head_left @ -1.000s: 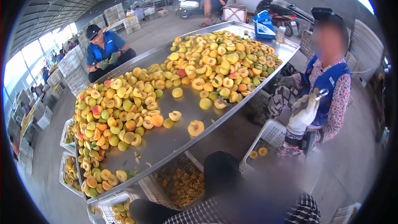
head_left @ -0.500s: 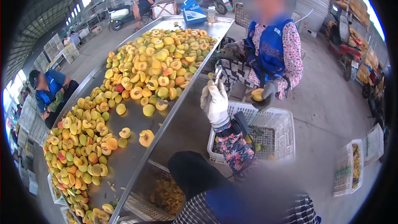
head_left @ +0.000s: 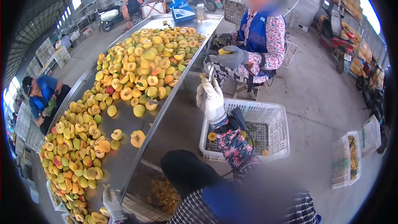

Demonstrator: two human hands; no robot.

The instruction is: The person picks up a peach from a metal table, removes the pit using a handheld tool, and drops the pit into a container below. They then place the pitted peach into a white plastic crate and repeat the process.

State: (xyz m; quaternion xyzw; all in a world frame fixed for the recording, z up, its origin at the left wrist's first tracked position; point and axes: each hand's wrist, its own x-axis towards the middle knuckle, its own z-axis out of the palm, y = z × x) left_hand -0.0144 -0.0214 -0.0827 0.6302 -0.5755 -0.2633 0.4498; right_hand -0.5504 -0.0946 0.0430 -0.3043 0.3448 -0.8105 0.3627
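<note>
My right hand [head_left: 213, 99], in a white glove, is raised beside the steel table's edge, above a white plastic crate [head_left: 277, 154]. Its fingers close around a small, shiny metal hand tool [head_left: 210, 73], whose working end is too small to make out. My left hand [head_left: 112, 204], also white-gloved, reaches over the near table edge at the bottom. Its fingers extend beside the yellow peaches [head_left: 78, 157], many of them halved. A few loose peach halves [head_left: 137, 138] lie on the bare metal between the piles.
Across from me sits a co-worker [head_left: 265, 33] whose grey-gloved hand [head_left: 234, 57] holds a yellow fruit piece. Another person [head_left: 43, 93] sits beyond the table. Beneath the near edge stands a crate of fruit pieces [head_left: 163, 195]. A blue-and-white bag [head_left: 182, 10] rests at the table's far end.
My left hand has come into view at the table's near edge. My right hand keeps its hold on the tool. The co-worker's gloved hand has moved from above the crate towards the lap.
</note>
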